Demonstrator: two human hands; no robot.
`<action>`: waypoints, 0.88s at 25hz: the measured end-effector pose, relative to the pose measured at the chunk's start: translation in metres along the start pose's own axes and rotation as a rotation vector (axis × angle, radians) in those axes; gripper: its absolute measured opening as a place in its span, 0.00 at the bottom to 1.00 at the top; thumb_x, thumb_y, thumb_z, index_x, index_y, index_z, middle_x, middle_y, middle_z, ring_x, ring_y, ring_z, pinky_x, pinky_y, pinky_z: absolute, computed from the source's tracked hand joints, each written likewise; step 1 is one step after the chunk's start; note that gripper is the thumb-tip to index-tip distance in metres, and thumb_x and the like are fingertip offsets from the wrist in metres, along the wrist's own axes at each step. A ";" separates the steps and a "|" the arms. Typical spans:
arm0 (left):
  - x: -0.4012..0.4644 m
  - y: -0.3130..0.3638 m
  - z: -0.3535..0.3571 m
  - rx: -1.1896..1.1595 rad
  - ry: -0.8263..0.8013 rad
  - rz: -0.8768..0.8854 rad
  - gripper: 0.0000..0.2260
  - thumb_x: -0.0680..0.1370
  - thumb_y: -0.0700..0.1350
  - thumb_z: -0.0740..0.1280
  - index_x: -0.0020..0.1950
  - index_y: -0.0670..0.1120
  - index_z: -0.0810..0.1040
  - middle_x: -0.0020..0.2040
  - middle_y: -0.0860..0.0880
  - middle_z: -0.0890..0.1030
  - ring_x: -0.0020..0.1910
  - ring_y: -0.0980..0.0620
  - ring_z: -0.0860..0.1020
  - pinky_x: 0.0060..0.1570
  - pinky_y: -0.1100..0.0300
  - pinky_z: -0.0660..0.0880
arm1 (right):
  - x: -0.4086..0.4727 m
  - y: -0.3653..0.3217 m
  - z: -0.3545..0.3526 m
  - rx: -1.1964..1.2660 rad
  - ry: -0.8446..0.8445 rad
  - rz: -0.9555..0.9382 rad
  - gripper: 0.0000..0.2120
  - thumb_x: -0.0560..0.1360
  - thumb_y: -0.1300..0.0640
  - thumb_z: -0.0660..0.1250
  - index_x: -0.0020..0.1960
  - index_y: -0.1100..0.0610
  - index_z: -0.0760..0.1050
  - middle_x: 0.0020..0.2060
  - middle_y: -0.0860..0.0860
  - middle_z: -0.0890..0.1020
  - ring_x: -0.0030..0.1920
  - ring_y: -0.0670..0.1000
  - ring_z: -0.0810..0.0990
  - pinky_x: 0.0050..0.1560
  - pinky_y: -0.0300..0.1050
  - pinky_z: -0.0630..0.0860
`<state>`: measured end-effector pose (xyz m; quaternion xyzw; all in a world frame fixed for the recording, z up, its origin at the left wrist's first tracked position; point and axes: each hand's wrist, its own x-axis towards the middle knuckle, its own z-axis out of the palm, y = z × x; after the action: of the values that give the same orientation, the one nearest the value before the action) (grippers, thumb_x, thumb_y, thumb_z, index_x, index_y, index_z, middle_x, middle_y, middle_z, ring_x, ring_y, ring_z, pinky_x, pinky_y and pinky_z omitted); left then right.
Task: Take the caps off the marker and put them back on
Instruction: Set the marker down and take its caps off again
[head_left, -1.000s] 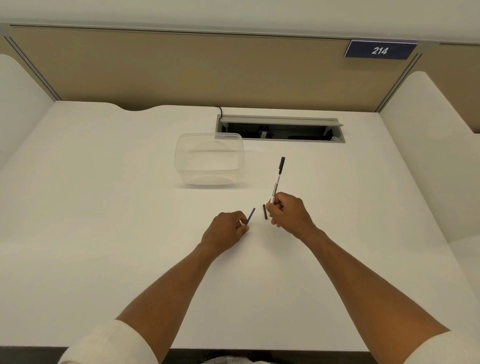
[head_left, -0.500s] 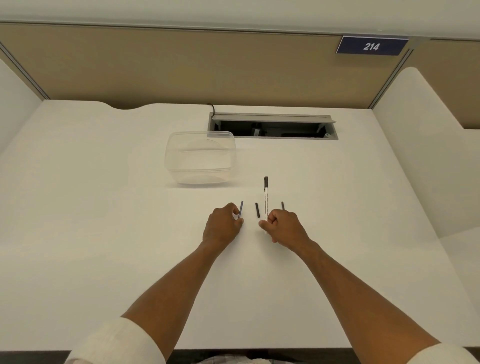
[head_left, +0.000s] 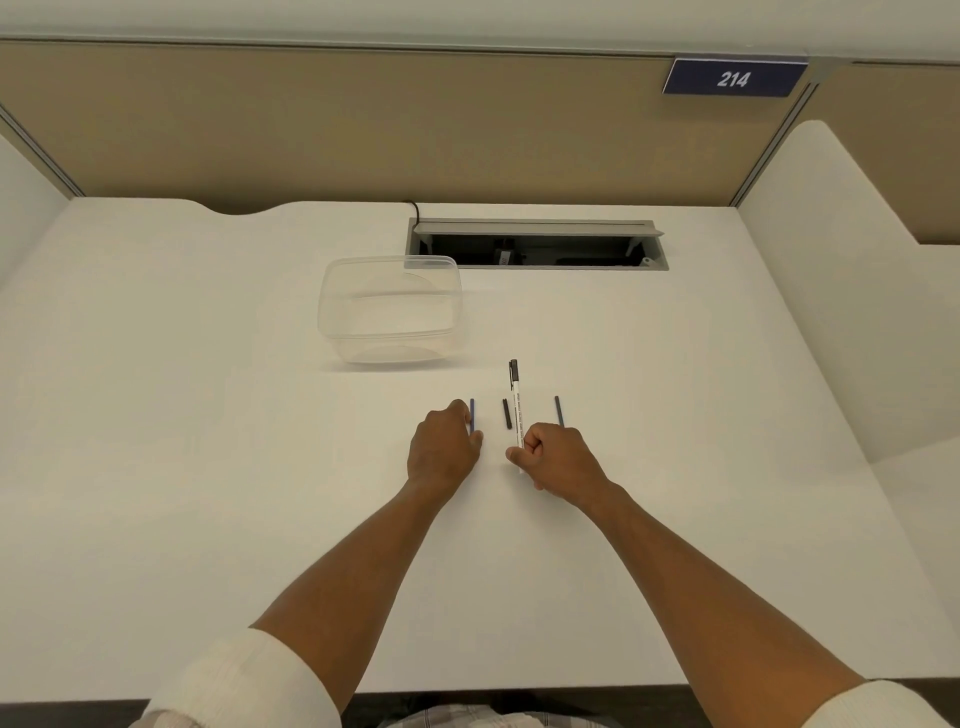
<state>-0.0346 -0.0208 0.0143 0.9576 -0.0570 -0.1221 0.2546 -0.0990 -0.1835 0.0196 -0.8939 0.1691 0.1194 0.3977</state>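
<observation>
Slim white marker (head_left: 516, 410) with black capped tip, lying flat on smooth white desk (head_left: 208, 467), pinched at near end by curled right hand (head_left: 558, 460); left hand (head_left: 441, 449) gripping thin blue-grey cap (head_left: 471, 414); short black cap (head_left: 506, 413) between; second blue-grey cap (head_left: 559, 410) rightward; clear plastic tub (head_left: 389, 312) beyond.

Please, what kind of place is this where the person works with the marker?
Probably an office cubicle or a study carrel. A white desk is closed in by tan partition panels, one bearing a blue plate numbered 214. An open cable hatch is set into the desk.
</observation>
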 end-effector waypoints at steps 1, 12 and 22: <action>0.000 0.000 0.000 0.000 0.000 0.000 0.11 0.75 0.49 0.67 0.56 0.46 0.76 0.44 0.45 0.82 0.42 0.43 0.80 0.38 0.57 0.73 | 0.000 0.000 0.000 0.002 -0.004 0.004 0.16 0.73 0.50 0.72 0.34 0.53 0.68 0.30 0.50 0.78 0.37 0.60 0.83 0.37 0.47 0.76; -0.001 0.000 -0.003 0.025 0.001 -0.034 0.12 0.75 0.51 0.68 0.54 0.46 0.76 0.45 0.45 0.82 0.44 0.43 0.80 0.41 0.54 0.77 | -0.002 -0.003 0.003 -0.005 -0.027 0.039 0.15 0.74 0.49 0.71 0.35 0.54 0.70 0.32 0.52 0.79 0.37 0.59 0.84 0.35 0.44 0.75; 0.001 0.007 -0.006 0.186 -0.062 -0.032 0.11 0.77 0.50 0.65 0.47 0.41 0.77 0.46 0.43 0.82 0.44 0.42 0.80 0.37 0.56 0.72 | 0.000 -0.018 0.018 -0.092 -0.016 0.087 0.15 0.74 0.47 0.70 0.34 0.52 0.69 0.28 0.49 0.79 0.34 0.54 0.85 0.33 0.41 0.75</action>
<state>-0.0321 -0.0239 0.0223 0.9736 -0.0604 -0.1500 0.1610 -0.0935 -0.1586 0.0205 -0.9021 0.1988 0.1513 0.3519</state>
